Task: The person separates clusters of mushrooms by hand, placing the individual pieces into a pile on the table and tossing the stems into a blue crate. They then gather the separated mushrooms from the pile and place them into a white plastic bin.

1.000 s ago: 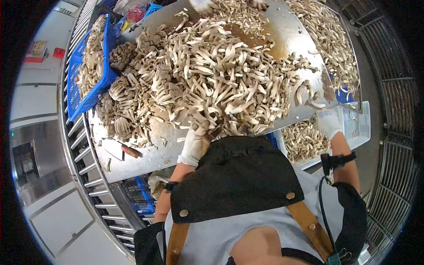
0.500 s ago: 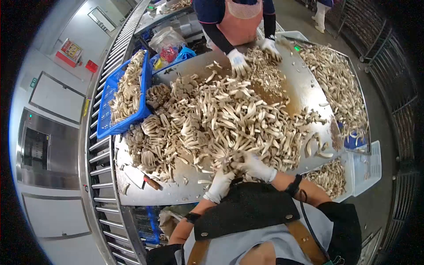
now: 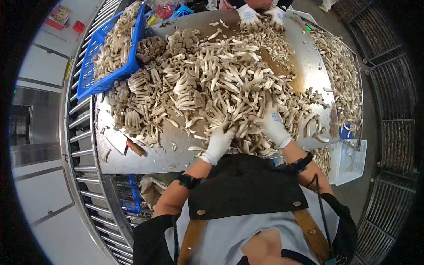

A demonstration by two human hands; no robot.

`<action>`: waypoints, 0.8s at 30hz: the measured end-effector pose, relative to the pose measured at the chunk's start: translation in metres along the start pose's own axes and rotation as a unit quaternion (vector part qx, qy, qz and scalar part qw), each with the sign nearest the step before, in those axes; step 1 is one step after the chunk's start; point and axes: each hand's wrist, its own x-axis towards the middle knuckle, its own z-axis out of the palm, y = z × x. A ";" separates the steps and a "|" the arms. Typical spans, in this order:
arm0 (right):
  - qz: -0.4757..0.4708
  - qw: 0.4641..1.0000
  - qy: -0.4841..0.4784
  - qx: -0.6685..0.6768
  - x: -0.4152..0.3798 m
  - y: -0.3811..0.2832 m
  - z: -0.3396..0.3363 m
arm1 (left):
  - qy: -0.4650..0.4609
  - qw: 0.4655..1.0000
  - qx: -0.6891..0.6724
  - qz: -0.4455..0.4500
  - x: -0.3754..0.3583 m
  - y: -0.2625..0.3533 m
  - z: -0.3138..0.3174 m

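I see the left hand [image 3: 219, 142] at the near edge of the mushrooms [image 3: 229, 84] heaped mid-table, fingers bent against a cluster, though I cannot tell whether they clamp it. Just beside it, I have the right hand [image 3: 274, 126] with its fingers in among the mushrooms, their grip too hidden for me to judge. On the left of the table [image 3: 154, 163] I make out a knife [image 3: 136, 149] near a blue basket [image 3: 132, 66], and a co-worker's gloved hands [image 3: 250, 18] at the far side.
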 end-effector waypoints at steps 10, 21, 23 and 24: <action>-0.001 0.919 -0.230 -0.321 0.068 -0.012 0.116 | 0.051 0.976 -0.188 -0.101 0.039 -0.080 -0.056; 0.126 0.903 -0.124 0.392 0.019 -0.027 0.048 | -0.040 0.911 -0.405 -0.073 0.029 -0.038 -0.036; -0.039 0.987 -0.066 -0.142 0.015 0.004 0.051 | -0.089 0.920 -0.358 -0.131 0.013 -0.004 -0.022; -0.113 0.965 -0.022 -0.236 0.013 0.014 0.051 | -0.093 0.930 -0.341 -0.103 0.009 0.006 -0.019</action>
